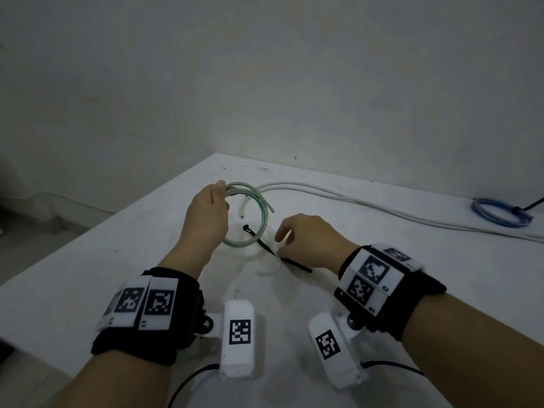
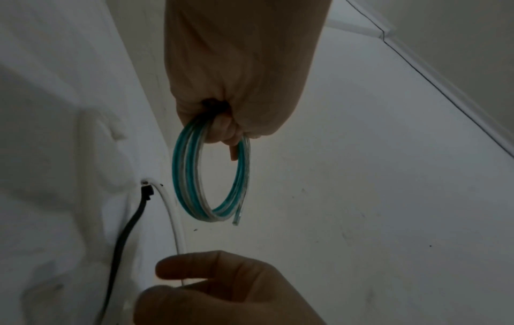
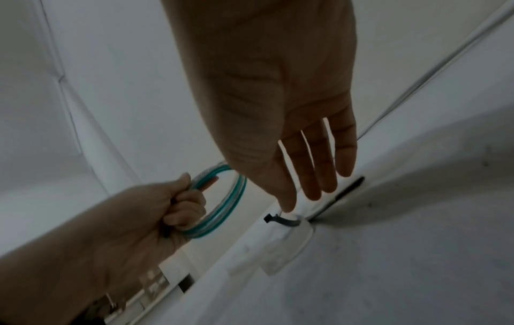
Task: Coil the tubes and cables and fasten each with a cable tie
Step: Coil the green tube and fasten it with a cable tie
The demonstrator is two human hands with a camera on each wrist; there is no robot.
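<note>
Just below right hand [image 3: 278,123] fingers [image 3: 314,167]: black cable tie [image 3: 283,221], untouched.

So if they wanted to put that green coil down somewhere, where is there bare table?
Bare table lies right of the right hand, bordered by the white cable and blue coil. The near-left side beside the left hand is bare too. Between the hands it is crowded: green coil, black cable tie.
</note>
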